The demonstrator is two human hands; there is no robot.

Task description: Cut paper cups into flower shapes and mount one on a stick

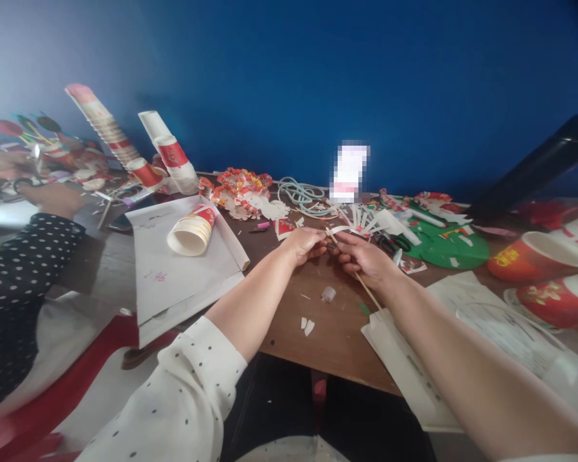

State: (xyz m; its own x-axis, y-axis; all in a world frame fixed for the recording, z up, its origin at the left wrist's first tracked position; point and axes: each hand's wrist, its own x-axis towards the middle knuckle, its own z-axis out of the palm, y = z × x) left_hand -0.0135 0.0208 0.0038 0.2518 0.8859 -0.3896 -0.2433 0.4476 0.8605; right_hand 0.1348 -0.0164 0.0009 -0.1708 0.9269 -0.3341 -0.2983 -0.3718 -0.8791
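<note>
Both my hands meet above the brown table. My right hand (365,258) is closed round a thin wooden stick (366,289), which slants down to the right under my palm. At the stick's upper end, the fingers of my left hand (309,245) are pinched together; their tips partly hide what is between them. A narrow white paper strip (340,229) shows just behind my right fingers. Beyond it lies a white paper piece cut into a fringe (363,219). Black-handled scissors (395,242) lie right of my right hand.
At left, a co-worker's hand (58,197) holds scissors. A white box lid (173,295) carries stacked paper cups (187,239). Taller cup stacks (108,131) lean behind. Right are a green disc (443,240), red cups (534,256) and a white paper bag (404,366). Scraps (307,326) lie in front.
</note>
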